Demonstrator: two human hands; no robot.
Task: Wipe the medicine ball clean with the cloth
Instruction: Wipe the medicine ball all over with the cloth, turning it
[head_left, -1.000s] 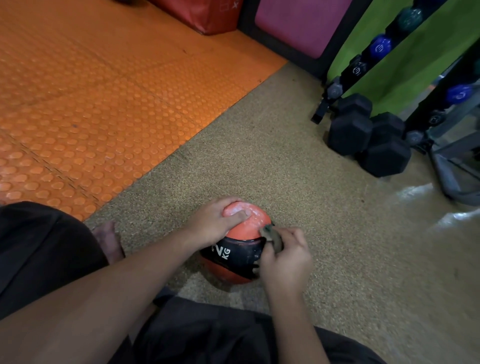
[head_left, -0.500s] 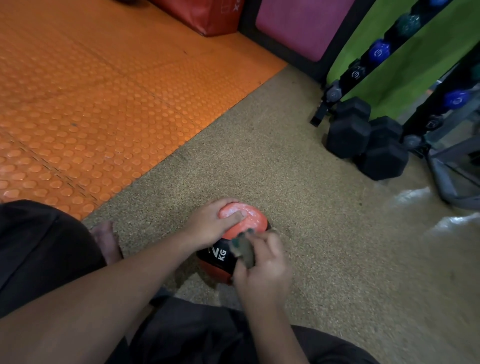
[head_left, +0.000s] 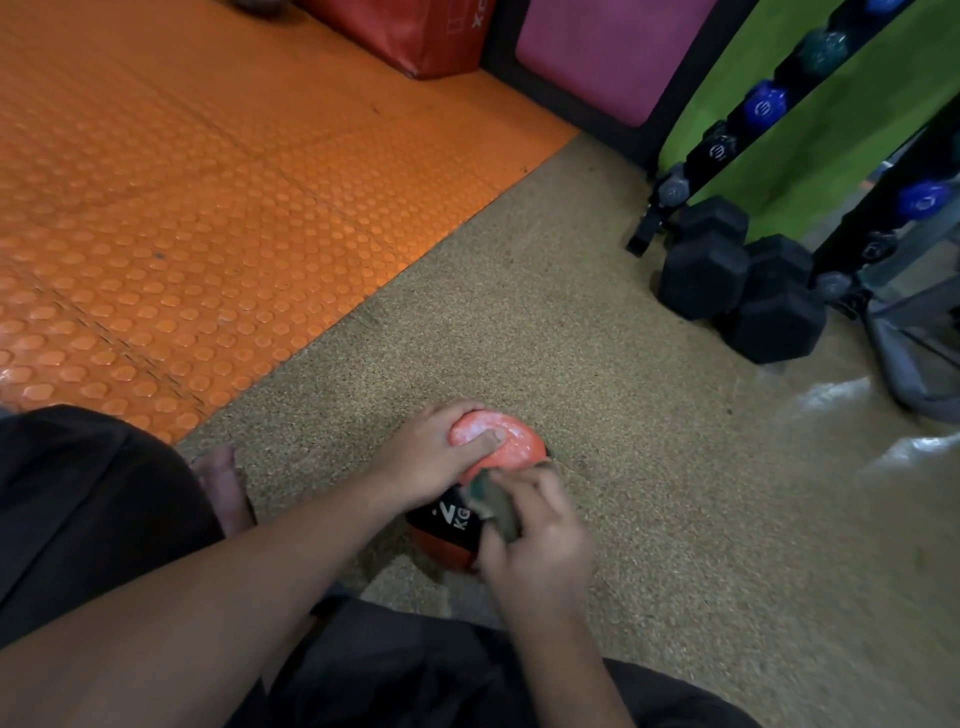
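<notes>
Head view, seated person wiping a ball on a gym floor. Nearest, the right hand (head_left: 535, 540) pinches a small dark cloth (head_left: 493, 501) between thumb and fingers and presses it to the near side of the medicine ball (head_left: 498, 457), at the seam between its black band marked "KG" and its orange top; the hand is blurred, consistent with a rubbing stroke. The left hand (head_left: 431, 462) lies over the ball's top with fingers curled on it and thumb across a whitish patch, apparently to stop the ball rolling under the cloth. The ball rests on the speckled tan floor (head_left: 649, 519), between the person's dark-clad legs and just right of a bare foot (head_left: 223, 488). The whitish patch under the left hand probably remains to be wiped, and that hand covers part of it. Farther off lie an orange studded mat (head_left: 182, 208), black hex dumbbells (head_left: 737, 291) and a rack of small dumbbells (head_left: 763, 109), all well apart from the work
</notes>
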